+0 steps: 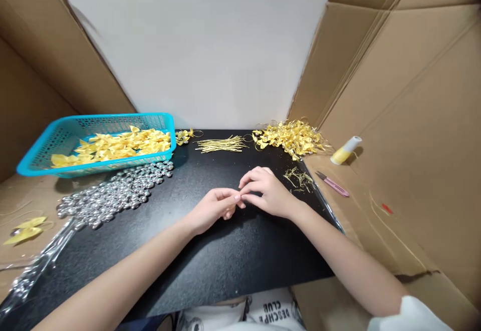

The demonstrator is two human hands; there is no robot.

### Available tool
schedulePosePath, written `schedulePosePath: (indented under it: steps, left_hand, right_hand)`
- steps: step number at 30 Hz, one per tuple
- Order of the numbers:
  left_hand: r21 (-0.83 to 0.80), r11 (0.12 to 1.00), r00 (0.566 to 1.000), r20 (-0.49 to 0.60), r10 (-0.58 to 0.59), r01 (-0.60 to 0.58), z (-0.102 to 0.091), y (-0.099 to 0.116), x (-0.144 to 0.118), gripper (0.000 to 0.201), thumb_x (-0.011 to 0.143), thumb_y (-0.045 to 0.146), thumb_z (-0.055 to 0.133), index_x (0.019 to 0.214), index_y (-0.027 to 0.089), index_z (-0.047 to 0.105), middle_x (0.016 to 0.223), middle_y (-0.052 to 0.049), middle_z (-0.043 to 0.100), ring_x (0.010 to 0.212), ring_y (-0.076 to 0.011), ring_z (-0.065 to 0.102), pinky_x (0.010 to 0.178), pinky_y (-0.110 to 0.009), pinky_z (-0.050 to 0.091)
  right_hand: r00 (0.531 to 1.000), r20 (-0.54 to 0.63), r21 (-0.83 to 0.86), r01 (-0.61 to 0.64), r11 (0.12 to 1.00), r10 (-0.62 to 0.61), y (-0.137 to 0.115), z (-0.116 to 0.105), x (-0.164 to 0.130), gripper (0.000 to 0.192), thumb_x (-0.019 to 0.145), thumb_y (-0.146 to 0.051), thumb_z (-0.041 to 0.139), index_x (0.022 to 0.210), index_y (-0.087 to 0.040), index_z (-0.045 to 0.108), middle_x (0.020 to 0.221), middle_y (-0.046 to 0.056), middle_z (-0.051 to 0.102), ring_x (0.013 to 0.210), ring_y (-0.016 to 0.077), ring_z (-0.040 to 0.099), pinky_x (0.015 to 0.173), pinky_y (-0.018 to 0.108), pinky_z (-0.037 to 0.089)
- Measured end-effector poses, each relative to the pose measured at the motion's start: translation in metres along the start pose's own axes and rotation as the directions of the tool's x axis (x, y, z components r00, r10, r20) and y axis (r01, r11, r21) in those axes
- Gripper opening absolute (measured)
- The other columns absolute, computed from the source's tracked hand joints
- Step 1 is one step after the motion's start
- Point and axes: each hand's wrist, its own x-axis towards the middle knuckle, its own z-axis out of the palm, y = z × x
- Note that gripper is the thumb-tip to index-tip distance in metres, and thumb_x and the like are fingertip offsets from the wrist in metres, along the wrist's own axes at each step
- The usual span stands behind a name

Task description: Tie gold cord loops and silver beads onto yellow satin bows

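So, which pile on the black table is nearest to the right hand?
The short wire scraps beside the right hand; the long wires, yellow flowers and silver beads are farther away.

Soft, fairly bright light fills the frame, and its source lies out of view. Faint shadows darken the black table beneath my left hand and right hand. Beads at left centre and the plastic at lower left glint sharply. Wide-angle distortion stretches my forearms towards the lower corners; the upper right corner goes dark. Detail at my fingertips is too small to read.
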Motion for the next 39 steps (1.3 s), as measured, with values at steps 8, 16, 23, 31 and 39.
schedulePosePath:
  steps: [8, 16, 23, 31, 39]
  left_hand:
    - [-0.067, 0.993, 0.993, -0.064, -0.102, 0.098, 0.008, -0.011, -0.001, 0.033, 0.07, 0.045, 0.074, 0.075, 0.013, 0.07, 0.053, 0.006, 0.045, 0.045, -0.004, 0.024, 0.042, -0.02, 0.014]
    - [-0.061, 0.988, 0.979, -0.139, -0.15, 0.142, 0.013, -0.009, -0.001, 0.021, 0.069, 0.038, 0.069, 0.069, 0.017, 0.07, 0.044, 0.008, 0.036, 0.043, -0.0055, 0.021, 0.041, -0.021, 0.013]
    - [0.011, 0.985, 0.964, -0.205, -0.167, 0.173, 0.016, -0.006, -0.002, 0.025, 0.064, 0.042, 0.068, 0.064, 0.017, 0.067, 0.043, 0.008, 0.037, 0.041, -0.0057, 0.024, 0.041, -0.021, 0.014]
    - [0.017, 0.98, 0.962, -0.199, -0.189, 0.196, 0.016, -0.005, -0.002, 0.029, 0.065, 0.046, 0.07, 0.067, 0.017, 0.068, 0.044, 0.007, 0.035, 0.042, -0.0058, 0.023, 0.041, -0.021, 0.013]
    - [-0.043, 0.983, 0.969, -0.166, -0.184, 0.179, 0.014, -0.009, -0.001, 0.027, 0.069, 0.045, 0.069, 0.071, 0.018, 0.069, 0.046, 0.007, 0.039, 0.041, -0.005, 0.022, 0.04, -0.02, 0.012]
  right_hand:
    - [0.987, -0.111, 0.001, -0.12, 0.993, 0.119, 0.01, -0.016, -0.027, 0.011, 0.084, -0.025, 0.069, 0.094, -0.024, 0.072, 0.096, 0.003, 0.072, 0.092, 0.02, 0.062, 0.086, 0.039, 0.044]
    - [0.634, -0.358, -0.636, -0.703, 0.318, 0.685, 0.07, -0.091, -0.126, 0.032, 0.085, -0.041, 0.061, 0.097, -0.014, 0.073, 0.105, 0.013, 0.069, 0.096, 0.0348, 0.059, 0.078, 0.045, 0.047]
    - [0.552, -0.299, -0.75, -0.64, 0.166, 0.779, 0.079, -0.094, -0.153, 0.037, 0.094, -0.043, 0.046, 0.104, -0.017, 0.071, 0.111, 0.012, 0.067, 0.097, 0.0325, 0.058, 0.071, 0.04, 0.044]
    - [0.565, -0.301, -0.761, -0.628, 0.164, 0.769, 0.086, -0.091, -0.148, 0.031, 0.095, -0.034, 0.045, 0.096, -0.014, 0.067, 0.099, 0.015, 0.069, 0.094, 0.0328, 0.059, 0.07, 0.041, 0.043]
    - [0.63, -0.263, -0.061, -0.767, 0.639, 0.731, 0.036, -0.069, -0.104, 0.025, 0.094, -0.04, 0.043, 0.104, -0.022, 0.056, 0.095, 0.012, 0.071, 0.085, 0.0253, 0.069, 0.074, 0.036, 0.053]
